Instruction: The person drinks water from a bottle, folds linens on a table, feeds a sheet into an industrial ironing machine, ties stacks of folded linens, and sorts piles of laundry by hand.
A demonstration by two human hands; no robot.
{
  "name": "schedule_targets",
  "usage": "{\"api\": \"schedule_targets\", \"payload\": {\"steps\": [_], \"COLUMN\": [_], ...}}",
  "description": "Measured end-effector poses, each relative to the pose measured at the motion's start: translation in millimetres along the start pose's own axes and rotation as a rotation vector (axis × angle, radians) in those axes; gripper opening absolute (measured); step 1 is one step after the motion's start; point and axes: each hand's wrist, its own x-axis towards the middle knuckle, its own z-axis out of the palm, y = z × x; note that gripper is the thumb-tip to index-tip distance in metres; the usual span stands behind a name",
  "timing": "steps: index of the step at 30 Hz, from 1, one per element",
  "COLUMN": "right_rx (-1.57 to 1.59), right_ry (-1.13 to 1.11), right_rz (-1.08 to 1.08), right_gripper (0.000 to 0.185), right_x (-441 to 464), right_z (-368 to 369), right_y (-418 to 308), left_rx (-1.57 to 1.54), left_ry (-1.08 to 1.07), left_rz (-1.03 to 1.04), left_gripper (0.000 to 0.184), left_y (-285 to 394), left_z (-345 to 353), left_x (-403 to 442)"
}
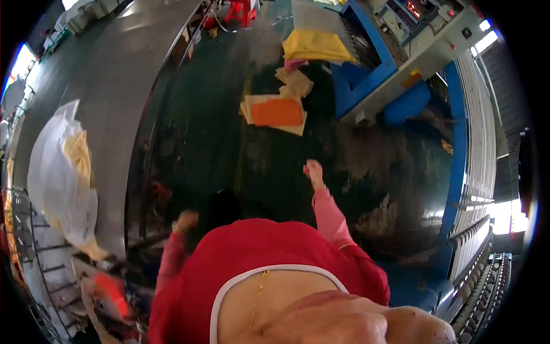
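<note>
My left hand hangs low at the left of my body, near the long grey table; it is blurred, and its fingers cannot be made out. In front of my body on the right, my right hand is held over the green floor with its fingers curled in and nothing visible in them. Beyond it, an orange piece lies on pale yellow sheets on the floor. Neither hand touches them.
A blue-framed machine stands at the right, with yellow fabric on its near end. White and cream material lies on the left table. A red stool is at the far end. Rails and rollers line the lower right.
</note>
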Motion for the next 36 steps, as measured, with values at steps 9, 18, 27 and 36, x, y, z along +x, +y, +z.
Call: {"api": "schedule_targets", "payload": {"steps": [9, 18, 27, 36], "right_rx": [-0.395, -0.947, -0.818, -0.395], "right_ry": [-0.215, -0.563, -0.445, -0.041], "right_rz": [-0.373, 0.401, 0.209, -0.503], "right_gripper": [0.009, 0.020, 0.022, 0.017], "right_x": [361.1, 379.6, 758.4, 1285.0], "right_z": [183.1, 125.2, 228.8, 364.3], "right_y": [-119.3, -8.4, -194.4, -505.5], "left_rx": [-0.022, -1.423, -1.563, -1.592], "left_ry": [0.047, 0.843, 0.037, -0.012], "left_rz": [0.096, 0.580, 1.497, 1.743], "left_gripper": [0.015, 0.022, 0.017, 0.025], "left_y": [-176.9, -153.3, -165.9, -280.3], "left_z": [-85.7, -826.9, -1141.5, -1249.4], "left_x": [242.5, 490.2, 671.6, 951.6]}}
